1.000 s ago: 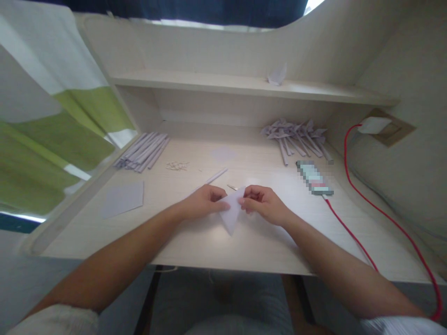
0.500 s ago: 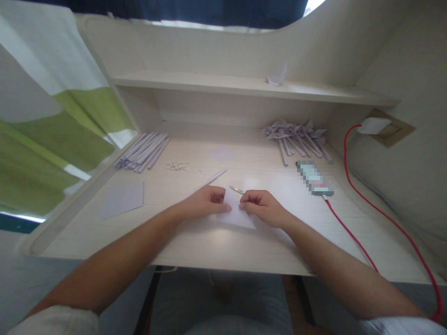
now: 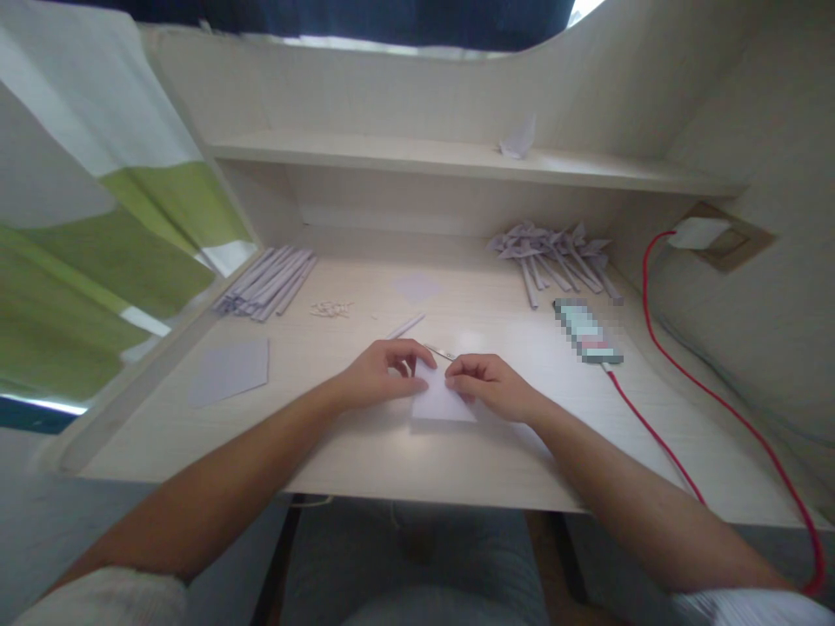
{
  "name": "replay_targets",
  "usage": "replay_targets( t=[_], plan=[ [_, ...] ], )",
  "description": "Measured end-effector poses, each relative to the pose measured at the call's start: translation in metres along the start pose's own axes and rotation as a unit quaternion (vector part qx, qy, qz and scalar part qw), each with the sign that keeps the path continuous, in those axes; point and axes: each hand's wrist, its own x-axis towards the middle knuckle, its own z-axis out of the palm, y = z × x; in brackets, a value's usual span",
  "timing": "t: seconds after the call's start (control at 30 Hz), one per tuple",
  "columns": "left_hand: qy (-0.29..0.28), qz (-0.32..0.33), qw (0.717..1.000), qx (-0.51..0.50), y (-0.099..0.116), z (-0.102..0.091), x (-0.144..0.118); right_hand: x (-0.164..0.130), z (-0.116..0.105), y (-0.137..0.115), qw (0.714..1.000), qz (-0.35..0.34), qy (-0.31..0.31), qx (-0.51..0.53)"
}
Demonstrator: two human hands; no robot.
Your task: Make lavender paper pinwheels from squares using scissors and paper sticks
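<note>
**Two hands pressing a small paper on the bench**

Both hands are sitting in the middle of the frame, low on the pale wooden bench (image 3: 365,452). Between them a small square of light purple paper (image 3: 441,405) is lying flat on the bench. The left hand (image 3: 382,376) is curling its fingers down on the paper's left edge. The right hand (image 3: 486,385) is pinching the paper's upper right edge with bent fingers. Both hands are touching the paper and holding it down, not lifting it.

Just above the hands a thin metal tool (image 3: 441,352), maybe tweezers, is lying on the bench. A rolled paper stick (image 3: 404,327) is lying near it, partly behind the left hand.

It looks like the folding of this sheet is only beginning, because the paper is looking mostly flat. Much work seems done already: a heap of finished paper pinwheels on sticks (image 3: 554,256) is lying at the upper right. A bundle of rolled paper sticks (image 3: 267,283) is waiting at the upper left, with tiny pale bits (image 3: 331,309) beside it. Two more flat sheets are waiting, one (image 3: 230,372) at the left and one (image 3: 416,287) above the hands.

A phone (image 3: 587,330) with a red cable (image 3: 658,443) is lying at the right. One folded paper piece (image 3: 520,139) is sitting on the shelf (image 3: 391,156) above.
</note>
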Motion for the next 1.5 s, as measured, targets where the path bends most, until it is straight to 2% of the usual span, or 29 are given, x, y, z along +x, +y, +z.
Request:
replay_targets(
  t=[0.13, 0.33, 0.73, 0.9, 1.1, 1.33, 1.5],
  plan=[
    [0.024, 0.0, 1.0, 0.0, 0.0, 0.001, 0.0, 0.0, 0.001, 0.002, 1.0, 0.006, 0.004, 0.013],
    [0.02, 0.007, 0.997, -0.08, -0.004, 0.001, 0.001, 0.001, 0.002, 0.006, 0.999, 0.026, 0.02, 0.03],
    [0.059, -0.025, 0.997, 0.034, 0.004, 0.005, 0.001, 0.002, 0.002, 0.007, 1.0, 0.016, 0.0, 0.02],
    [0.108, -0.036, 0.993, 0.02, 0.002, 0.006, 0.002, 0.002, 0.003, 0.009, 0.998, 0.012, 0.018, 0.054],
    [0.139, -0.047, 0.989, -0.005, -0.003, 0.006, 0.004, 0.0, 0.004, 0.006, 0.996, -0.016, 0.027, 0.083],
    [0.136, -0.045, 0.989, -0.027, -0.005, 0.005, 0.004, -0.001, 0.004, 0.008, 0.999, 0.024, 0.019, 0.032],
    [0.119, -0.046, 0.991, -0.04, -0.006, 0.006, 0.003, -0.001, 0.002, 0.008, 0.999, 0.02, 0.031, -0.003]
  ],
)
